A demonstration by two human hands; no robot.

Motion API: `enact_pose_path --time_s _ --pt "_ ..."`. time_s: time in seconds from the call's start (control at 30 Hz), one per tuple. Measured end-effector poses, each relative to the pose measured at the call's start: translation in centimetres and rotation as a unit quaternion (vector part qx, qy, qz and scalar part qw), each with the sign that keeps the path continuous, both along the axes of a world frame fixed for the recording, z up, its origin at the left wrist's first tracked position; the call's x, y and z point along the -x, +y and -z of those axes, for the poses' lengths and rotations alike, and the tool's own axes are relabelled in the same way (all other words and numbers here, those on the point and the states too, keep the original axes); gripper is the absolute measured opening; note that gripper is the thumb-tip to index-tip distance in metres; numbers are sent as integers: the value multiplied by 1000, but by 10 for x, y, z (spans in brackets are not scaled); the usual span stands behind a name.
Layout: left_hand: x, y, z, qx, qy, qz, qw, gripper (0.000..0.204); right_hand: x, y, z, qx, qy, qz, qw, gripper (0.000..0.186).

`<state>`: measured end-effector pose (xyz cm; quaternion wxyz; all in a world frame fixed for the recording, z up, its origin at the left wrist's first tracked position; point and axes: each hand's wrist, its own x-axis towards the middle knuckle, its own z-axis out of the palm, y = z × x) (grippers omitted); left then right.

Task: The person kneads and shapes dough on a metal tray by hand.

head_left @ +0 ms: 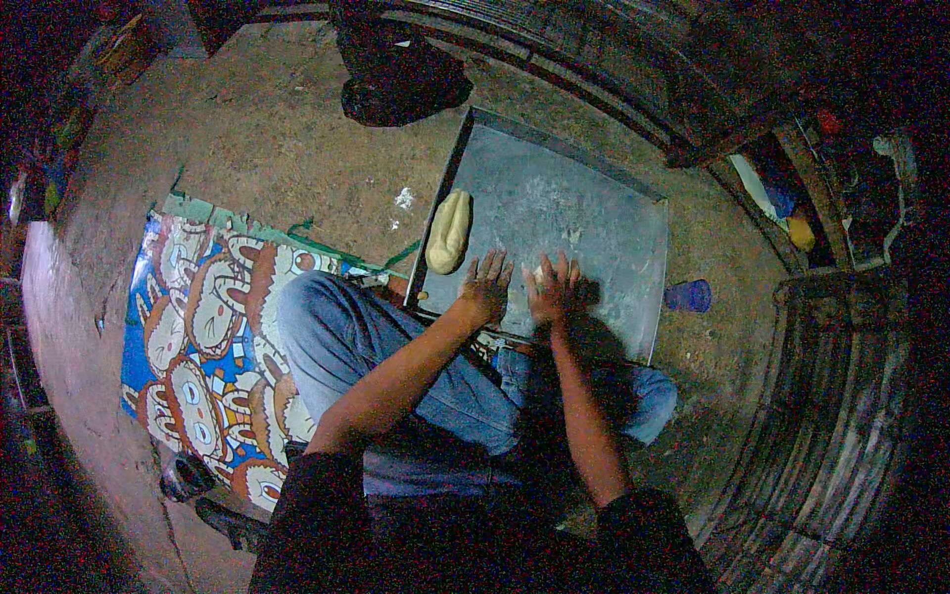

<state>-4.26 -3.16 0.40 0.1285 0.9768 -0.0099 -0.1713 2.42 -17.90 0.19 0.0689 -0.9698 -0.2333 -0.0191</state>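
Note:
A shallow grey metal tray [604, 213] with raised sides lies before my crossed legs. Inside it, along the left side, rests a long pale piece of dough [449, 234] with a lengthwise groove. My left hand [485, 287] is open near the tray's front edge, fingers stretched out just right of the dough and apart from it. Beside it my right hand [554, 291] lies palm down with its fingers spread. A small pale patch shows at its index finger; whether it is dough or flour I cannot tell. What lies under both palms is hidden.
A colourful cartoon-printed mat [213, 346] covers the floor at left. A black plastic bag [406, 84] sits beyond the tray. Right of the tray is a small purple cup [689, 295]. A tiny dough-coloured bit [423, 296] lies by the tray's left front corner. Slatted bamboo [792, 426] stands at right.

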Motion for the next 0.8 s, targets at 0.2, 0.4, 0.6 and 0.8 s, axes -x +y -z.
enact_pose_path --time_s 0.2,0.4,0.6,0.8 --pt "1 -2 10 10 -12 -17 1000 66 46 -31 -1 -111 4 -55 992 46" --pt "3 -1 6 0 -25 -5 1000 63 97 -32 -68 -22 40 -58 997 39" --pt "5 -1 -5 -22 -27 3 999 60 95 -71 -51 62 162 -74 982 49" --pt "-2 -6 -22 -17 11 -25 999 58 47 -45 -36 -35 18 -180 983 65"
